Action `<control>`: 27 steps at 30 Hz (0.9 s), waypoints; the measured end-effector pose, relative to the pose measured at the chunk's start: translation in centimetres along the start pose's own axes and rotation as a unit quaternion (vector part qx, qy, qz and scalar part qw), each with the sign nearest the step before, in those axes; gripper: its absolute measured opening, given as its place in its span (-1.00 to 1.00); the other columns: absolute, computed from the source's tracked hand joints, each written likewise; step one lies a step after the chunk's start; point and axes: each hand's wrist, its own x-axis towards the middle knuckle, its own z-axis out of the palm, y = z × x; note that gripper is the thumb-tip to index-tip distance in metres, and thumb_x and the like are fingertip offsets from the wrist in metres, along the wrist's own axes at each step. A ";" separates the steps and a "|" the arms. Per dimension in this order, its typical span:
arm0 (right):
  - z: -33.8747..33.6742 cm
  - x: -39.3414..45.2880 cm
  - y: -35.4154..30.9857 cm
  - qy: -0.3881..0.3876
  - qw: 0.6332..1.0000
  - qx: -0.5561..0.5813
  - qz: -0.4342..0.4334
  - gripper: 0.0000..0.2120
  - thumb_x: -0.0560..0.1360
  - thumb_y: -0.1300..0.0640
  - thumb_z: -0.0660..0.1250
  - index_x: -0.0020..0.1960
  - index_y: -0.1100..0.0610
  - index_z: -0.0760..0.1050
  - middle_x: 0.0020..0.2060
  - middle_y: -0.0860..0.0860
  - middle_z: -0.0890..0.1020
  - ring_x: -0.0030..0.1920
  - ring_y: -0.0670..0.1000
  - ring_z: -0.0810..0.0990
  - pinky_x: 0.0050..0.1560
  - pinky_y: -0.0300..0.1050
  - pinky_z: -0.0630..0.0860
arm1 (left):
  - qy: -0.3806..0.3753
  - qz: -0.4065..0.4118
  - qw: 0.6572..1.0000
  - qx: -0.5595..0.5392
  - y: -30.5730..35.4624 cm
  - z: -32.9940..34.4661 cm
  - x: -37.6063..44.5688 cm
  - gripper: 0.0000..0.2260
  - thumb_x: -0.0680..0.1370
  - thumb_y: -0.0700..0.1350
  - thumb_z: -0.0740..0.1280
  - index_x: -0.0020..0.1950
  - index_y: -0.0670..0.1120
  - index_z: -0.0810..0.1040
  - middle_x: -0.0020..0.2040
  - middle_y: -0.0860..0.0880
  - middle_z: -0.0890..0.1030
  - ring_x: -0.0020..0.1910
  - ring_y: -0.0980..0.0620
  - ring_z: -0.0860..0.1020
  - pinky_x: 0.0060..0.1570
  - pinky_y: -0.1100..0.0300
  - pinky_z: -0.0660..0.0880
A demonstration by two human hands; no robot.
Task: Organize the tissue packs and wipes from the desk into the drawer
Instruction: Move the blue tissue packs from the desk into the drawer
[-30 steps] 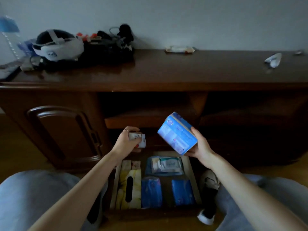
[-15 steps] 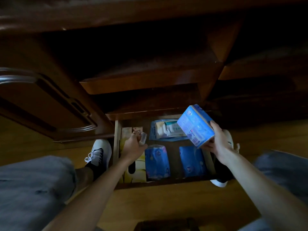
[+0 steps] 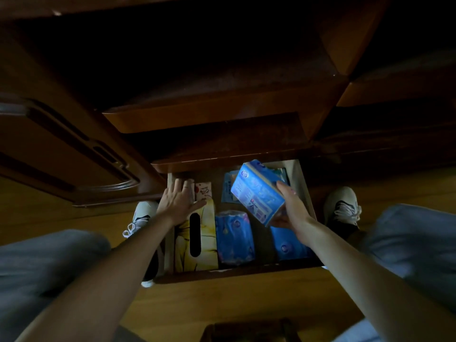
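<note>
We are looking down into the open drawer (image 3: 304,186). Our right hand (image 3: 292,208) is gripping a blue tissue pack (image 3: 259,192), fingers wrapped round its near end, holding it tilted above the drawer's right side. Our left hand (image 3: 179,202) is lying flat, fingers spread and holding nothing, at the far-left corner beside a small white pack (image 3: 204,191). A yellow tissue box (image 3: 197,239) is sitting along the left; two blue packs (image 3: 234,236) are lying near the front, and a wipes pouch (image 3: 228,190) is showing at the far side.
</note>
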 end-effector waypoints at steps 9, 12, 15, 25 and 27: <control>0.4 -0.1 0.3 0.028 1.000 0.003 0.009 -0.67 0.56 -0.36 0.24 0.07 -0.12 0.52 -0.27 -0.06 0.75 -0.27 0.01 0.76 -0.39 -0.13 0.62 | -0.021 0.083 0.973 0.216 -0.4 0.5 2.5 -0.59 0.63 0.01 0.20 0.49 0.02 0.38 0.50 -0.06 0.35 0.53 -0.10 0.19 0.52 -0.20 -0.12; 0.1 0.0 0.4 0.039 0.999 0.003 0.003 -0.66 0.56 -0.37 0.24 0.09 -0.14 0.50 -0.26 -0.07 0.75 -0.26 -0.01 0.76 -0.38 -0.13 0.61 | 0.010 0.031 0.976 0.214 -0.2 0.6 2.5 -0.62 0.60 0.02 0.21 0.41 0.00 0.40 0.29 -0.04 0.51 0.38 -0.11 0.36 0.49 -0.18 -0.03; -0.1 0.1 0.3 0.043 0.999 -0.003 -0.003 -0.66 0.54 -0.40 0.22 0.08 -0.17 0.51 -0.23 -0.09 0.76 -0.25 -0.02 0.76 -0.31 -0.09 0.62 | 0.027 0.015 0.978 0.208 0.1 0.6 3.5 -0.55 0.57 0.02 0.26 0.46 0.06 0.35 0.27 -0.06 0.48 0.30 -0.13 0.38 0.46 -0.14 0.13; -1.8 0.5 1.2 0.045 0.999 0.021 0.005 -0.70 0.51 -0.37 0.29 0.08 -0.19 0.50 -0.29 -0.05 0.74 -0.27 0.01 0.76 -0.22 0.02 0.68 | -0.154 -0.111 0.981 0.045 5.0 2.3 7.5 -0.44 0.48 0.23 0.36 0.38 -0.04 0.44 0.38 -0.10 0.45 0.40 -0.18 0.33 0.32 -0.08 0.34; -2.1 0.7 1.3 0.046 0.999 0.023 0.003 -0.71 0.53 -0.36 0.28 0.09 -0.20 0.50 -0.21 0.00 0.74 -0.22 0.04 0.76 -0.11 0.11 0.70 | -0.168 -0.154 0.974 0.011 4.5 2.2 8.4 -0.49 0.48 0.17 0.40 0.35 -0.04 0.46 0.37 -0.12 0.46 0.38 -0.18 0.37 0.30 -0.05 0.39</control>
